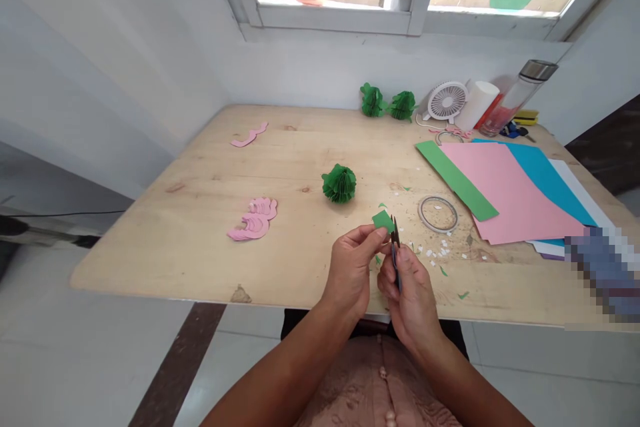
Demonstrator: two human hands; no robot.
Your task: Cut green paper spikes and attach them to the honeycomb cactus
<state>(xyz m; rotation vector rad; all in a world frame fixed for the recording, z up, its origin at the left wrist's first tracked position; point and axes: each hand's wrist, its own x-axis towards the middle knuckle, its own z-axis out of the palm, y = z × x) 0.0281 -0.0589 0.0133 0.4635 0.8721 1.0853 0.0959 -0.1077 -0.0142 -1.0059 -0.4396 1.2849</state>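
Note:
Near the table's front edge, my left hand (353, 267) pinches a small piece of green paper (383, 221) between thumb and fingers. My right hand (411, 283) is closed on scissors (395, 247), whose blades point away from me beside the green piece's right edge. Beyond my hands sits a dark green folded paper ball (339, 184). Small green and white scraps (440, 253) lie to the right of the scissors.
Pink wavy paper strips (253, 220) lie at the left. Right of centre is a tape roll (438, 215), beside stacked coloured sheets (515, 193). Two green paper shapes (373, 101), a white fan (447, 102) and a bottle (519, 97) stand along the back.

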